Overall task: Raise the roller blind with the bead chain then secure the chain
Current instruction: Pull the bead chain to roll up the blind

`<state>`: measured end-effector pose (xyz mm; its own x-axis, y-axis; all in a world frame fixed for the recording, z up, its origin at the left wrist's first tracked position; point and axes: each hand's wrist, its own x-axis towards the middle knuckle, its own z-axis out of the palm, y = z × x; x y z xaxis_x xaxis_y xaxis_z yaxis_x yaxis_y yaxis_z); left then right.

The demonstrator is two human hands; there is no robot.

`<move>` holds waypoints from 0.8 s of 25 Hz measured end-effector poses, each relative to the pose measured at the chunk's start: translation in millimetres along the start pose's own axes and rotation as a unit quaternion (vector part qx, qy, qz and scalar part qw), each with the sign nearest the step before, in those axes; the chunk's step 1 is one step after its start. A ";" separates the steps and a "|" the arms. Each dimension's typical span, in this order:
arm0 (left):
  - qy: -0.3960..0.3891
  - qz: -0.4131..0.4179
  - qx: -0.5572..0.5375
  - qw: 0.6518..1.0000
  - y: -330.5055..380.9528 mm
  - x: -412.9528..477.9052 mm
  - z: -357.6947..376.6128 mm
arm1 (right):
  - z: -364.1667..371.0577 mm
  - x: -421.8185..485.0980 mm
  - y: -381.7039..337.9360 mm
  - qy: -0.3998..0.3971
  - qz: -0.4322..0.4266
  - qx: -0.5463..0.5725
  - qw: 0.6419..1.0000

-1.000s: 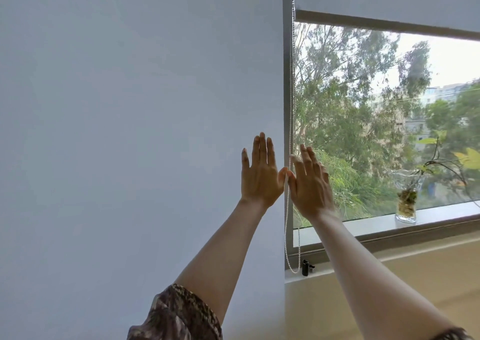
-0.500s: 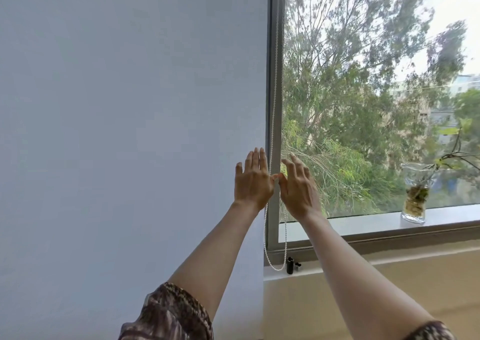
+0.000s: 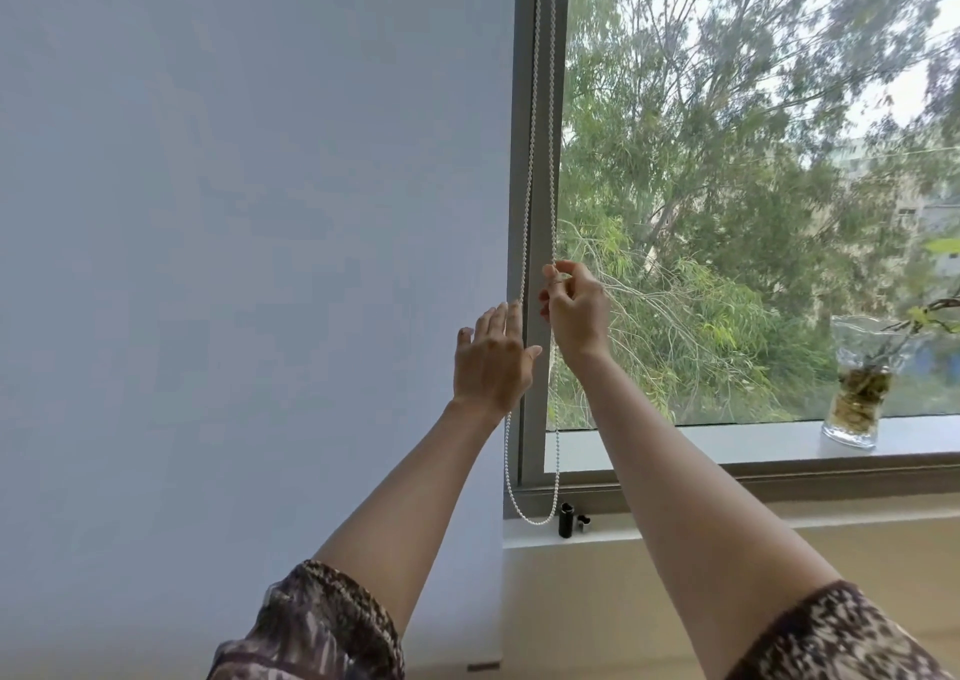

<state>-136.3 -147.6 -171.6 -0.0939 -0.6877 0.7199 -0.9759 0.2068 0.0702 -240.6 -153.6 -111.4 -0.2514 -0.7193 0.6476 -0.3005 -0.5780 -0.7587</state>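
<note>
A white bead chain [image 3: 531, 160] hangs in two strands along the grey window frame [image 3: 524, 212] and loops just above the ledge. My right hand [image 3: 574, 310] is raised at the right strand, its fingertips pinched on the chain. My left hand [image 3: 493, 357] is lower, at the left strand, fingers spread and flat; the strand passes behind it, and I cannot tell whether it grips. The roller blind is out of view above the frame. A small black chain holder [image 3: 566, 520] stands on the ledge beside the loop.
A pale blue wall [image 3: 234, 264] fills the left. A glass vase with a plant [image 3: 860, 393] stands on the window sill [image 3: 727, 445] at the right. Trees and buildings show through the glass. A cream wall lies below the ledge.
The blind's bottom edge has gone up out of view. My right hand rose and closed its fingers on the right strand; my left hand dropped slightly.
</note>
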 end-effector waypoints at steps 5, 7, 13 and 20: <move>0.026 0.005 -0.036 0.999 -5.4 -2.1 -1.4 | 7.6 -11.8 6.3 0.018 -0.074 -0.025 0.997; 0.049 0.006 -0.061 0.997 -6.2 -1.4 -7.2 | 7.0 -18.3 5.7 0.038 -0.083 -0.029 0.995; 0.114 -0.057 -0.267 0.955 -4.2 8.9 -42.3 | 12.7 -39.4 -5.0 0.062 -0.111 -0.043 0.991; 0.060 -0.137 -0.478 0.866 7.1 26.1 -73.9 | 8.5 -57.7 -19.6 0.061 -0.106 -0.047 0.991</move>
<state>-131.1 -112.7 -101.3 0.1915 -0.7364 0.6488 -0.3445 0.5686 0.7470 -212.4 -104.0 -134.5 -0.2816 -0.5292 0.8004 -0.4421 -0.6688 -0.5977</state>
